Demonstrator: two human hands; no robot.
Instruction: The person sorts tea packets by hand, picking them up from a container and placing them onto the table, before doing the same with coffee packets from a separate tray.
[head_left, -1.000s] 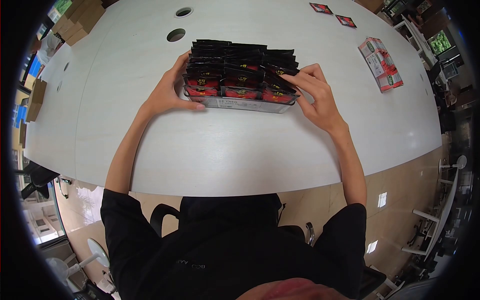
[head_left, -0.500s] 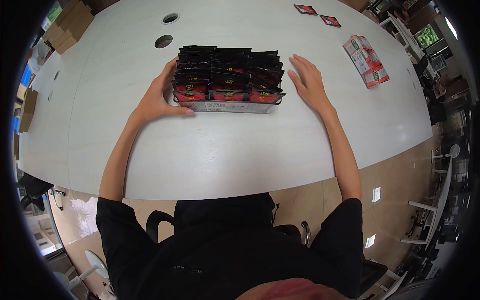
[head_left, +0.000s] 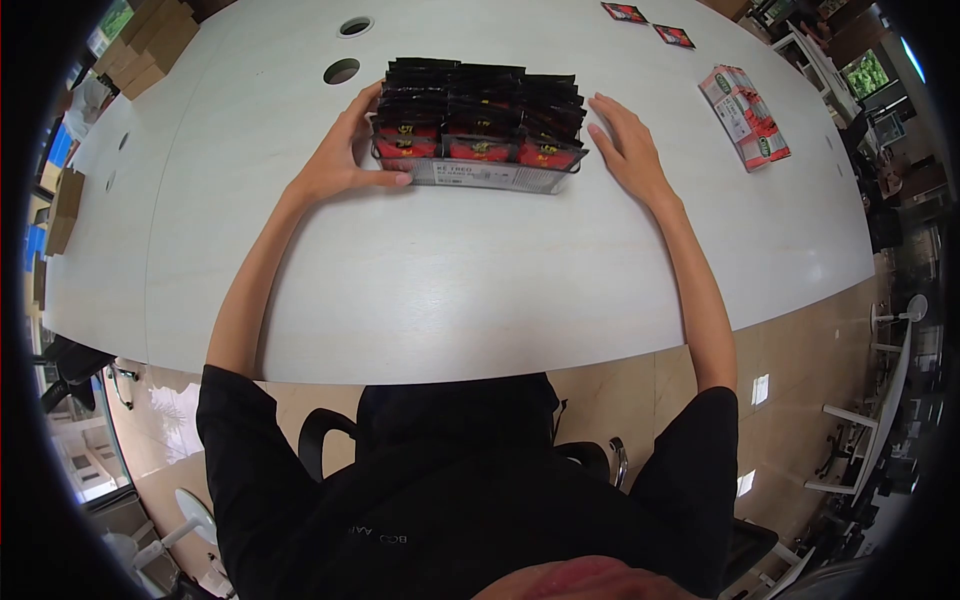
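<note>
A wire rack [head_left: 480, 175] with a paper label on its front stands on the white table. It is packed with several rows of black and red sachets [head_left: 480, 148]. My left hand [head_left: 345, 155] curves around the rack's left end, thumb along the front lower edge and fingers behind the side. Beside the right end lies my right hand [head_left: 630, 150], fingers apart and holding nothing, with a small gap to the rack.
On the white table [head_left: 480, 290], a flattened red and white carton [head_left: 745, 118] lies to the right. Two red sachets [head_left: 624, 12] [head_left: 674, 36] lie beyond it. Cardboard boxes [head_left: 150, 45] stand at the far left, near two round table holes.
The rack has moved farther from me and slightly right, with my left hand at its side. My right hand has shifted a little the same way, still beside it.
</note>
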